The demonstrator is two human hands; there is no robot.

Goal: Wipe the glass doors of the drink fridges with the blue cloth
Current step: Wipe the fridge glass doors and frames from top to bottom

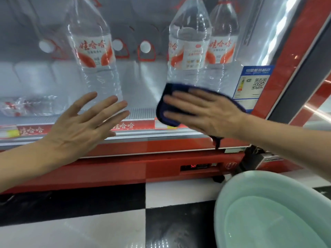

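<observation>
Nearest, at 5 o'clock, a pale green basin (238,190) holding water sits on the black-and-white checkered floor (107,230), its rim close to the fridge's red base (125,169), where a small digital display (197,167) shows. Bare tiles run from 6 to 8 o'clock. Above the base, the lower red edge of the glass door (139,83) crosses under both wrists, and the door's right frame slants up toward 1 o'clock, so free pane lies mostly leftward and upward of the hands. The left hand (84,126), at 9 o'clock, is fully open with fingers spread and holds nothing; whether it touches the pane cannot be told. The right hand (206,113), at 3 o'clock, lies flat with straight fingers, pressing the one blue cloth (166,108) against the glass near the door's lower right corner, beside a blue label sticker (250,86). Behind the glass stand three large upright water bottles, one at 11 o'clock (93,47) and two side by side at 1 o'clock (188,47) (223,42), and one bottle (28,105) lies on its side at 9 o'clock.
</observation>
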